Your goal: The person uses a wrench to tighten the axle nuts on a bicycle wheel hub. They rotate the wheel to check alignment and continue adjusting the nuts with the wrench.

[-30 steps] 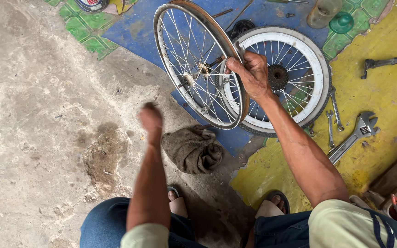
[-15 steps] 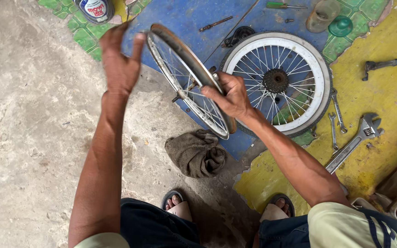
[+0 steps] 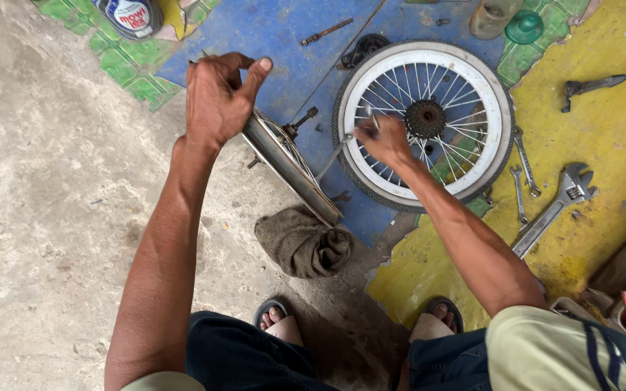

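We see dark rag (image 3: 304, 242) bunched on concrete floor (image 3: 45, 217), near centre. Adjustable wrench (image 3: 552, 210) at 3 o'clock on yellow mat (image 3: 603, 130), two small spanners (image 3: 522, 174) just beside it. Grey hand tool (image 3: 599, 85) at 2 o'clock. Glass jar (image 3: 493, 16) and green lid (image 3: 524, 27) at 1 o'clock. Dark can (image 3: 130, 16) at 11 o'clock. Bolt (image 3: 325, 32) at 12, on blue mat (image 3: 284, 43).

A bare metal bicycle rim (image 3: 291, 170) with thin spokes and an axle stub at its hub is held upright on edge, seen almost edge-on, its lower end set on the floor just beside a crumpled grey-brown rag. Its upper end is gripped at the left of the scene. A thin, blurred tool (image 3: 336, 153) (its kind cannot be told) is held just right of the rim.
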